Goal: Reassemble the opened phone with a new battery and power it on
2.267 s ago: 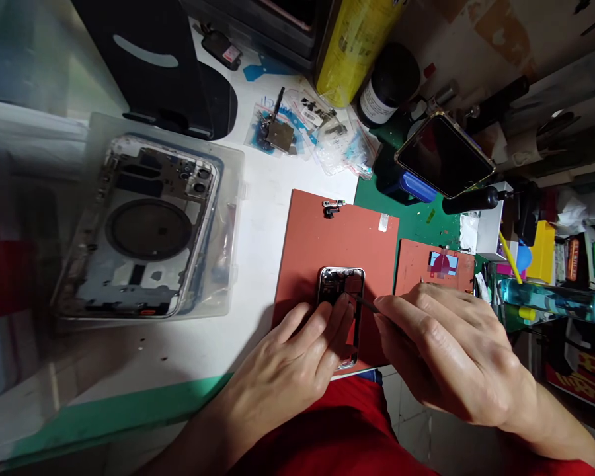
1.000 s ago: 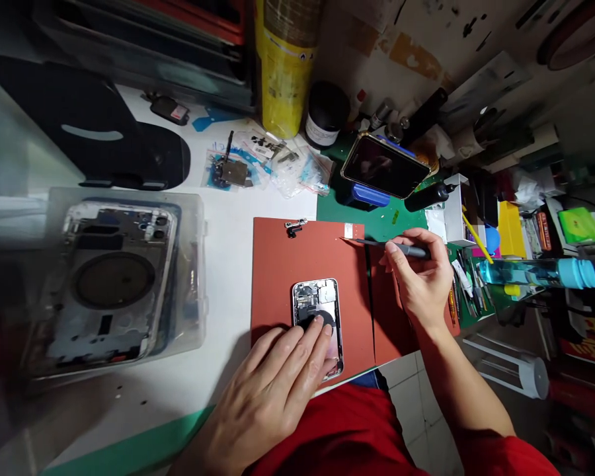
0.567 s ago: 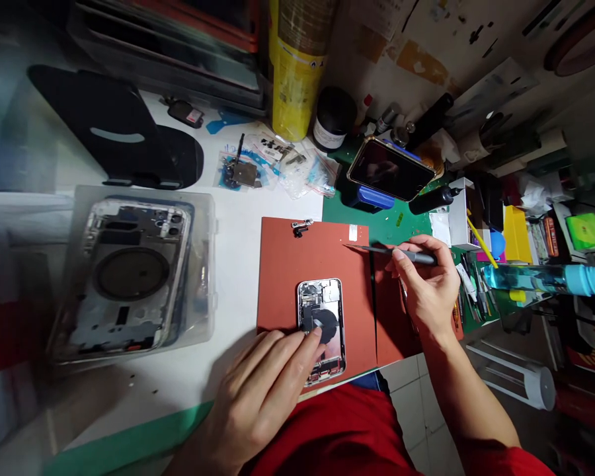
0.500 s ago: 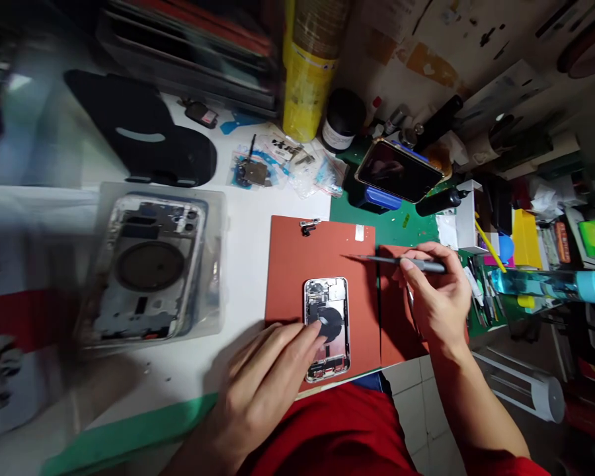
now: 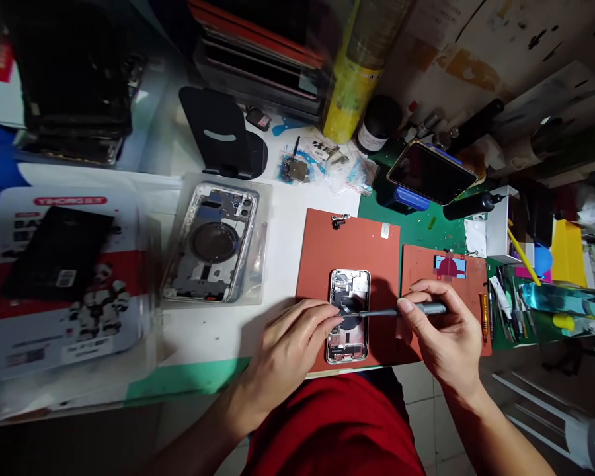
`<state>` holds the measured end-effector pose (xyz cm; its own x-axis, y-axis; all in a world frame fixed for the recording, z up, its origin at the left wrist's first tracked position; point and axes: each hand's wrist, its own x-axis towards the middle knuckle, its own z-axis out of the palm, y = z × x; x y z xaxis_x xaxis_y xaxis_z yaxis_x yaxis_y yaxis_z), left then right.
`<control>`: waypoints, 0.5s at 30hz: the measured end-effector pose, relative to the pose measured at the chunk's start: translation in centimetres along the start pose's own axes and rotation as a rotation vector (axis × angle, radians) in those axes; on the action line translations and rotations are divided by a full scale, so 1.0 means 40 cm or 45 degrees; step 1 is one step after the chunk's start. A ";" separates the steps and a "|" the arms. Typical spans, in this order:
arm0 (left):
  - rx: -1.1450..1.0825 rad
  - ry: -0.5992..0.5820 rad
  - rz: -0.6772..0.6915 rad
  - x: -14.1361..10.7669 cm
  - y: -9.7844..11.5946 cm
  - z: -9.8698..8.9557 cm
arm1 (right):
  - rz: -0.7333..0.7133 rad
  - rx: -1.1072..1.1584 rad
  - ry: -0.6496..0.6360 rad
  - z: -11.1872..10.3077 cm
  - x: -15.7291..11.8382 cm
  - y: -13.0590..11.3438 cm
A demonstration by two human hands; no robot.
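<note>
An opened phone [image 5: 350,347] with its inner parts exposed lies on a reddish-brown mat [image 5: 322,251]. My left hand [image 5: 297,334] reaches over the phone's left edge, thumb and fingers pressed together; what they pinch, if anything, is too small to tell. Between thumb and fingers, my right hand [image 5: 441,330] grips a slim grey screwdriver [image 5: 391,313]. Its shaft points left across the phone, and its tip is close to my left fingertips. Near the mat's top edge sit small metal parts [image 5: 339,221].
Left of the mat, a phone back housing [image 5: 242,251] lies on a clear plastic tray. Farther left is a black battery [image 5: 59,254] on printed packaging. Behind the mat stand a phone on a stand [image 5: 431,172] and a yellow can [image 5: 352,99]. Several tools [image 5: 506,304] lie right.
My right hand has brought the screwdriver left and down over the phone, its tip now beside my left fingertips. The camera view has swung left.
</note>
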<state>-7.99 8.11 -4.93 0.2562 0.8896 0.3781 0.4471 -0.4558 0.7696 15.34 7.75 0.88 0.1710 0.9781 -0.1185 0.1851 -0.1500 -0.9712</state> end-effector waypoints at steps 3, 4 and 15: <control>-0.027 -0.012 0.019 -0.001 -0.003 0.001 | 0.002 -0.021 0.006 0.002 -0.002 -0.003; -0.036 -0.016 0.021 -0.001 -0.003 0.001 | 0.012 -0.032 0.012 0.002 -0.003 -0.004; -0.063 -0.036 -0.010 0.002 -0.003 -0.004 | -0.025 -0.122 0.033 -0.001 -0.008 -0.007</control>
<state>-8.17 8.23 -4.90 0.2771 0.8918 0.3577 0.4067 -0.4461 0.7972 15.25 7.48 1.21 0.1912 0.9771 -0.0930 0.2798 -0.1451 -0.9490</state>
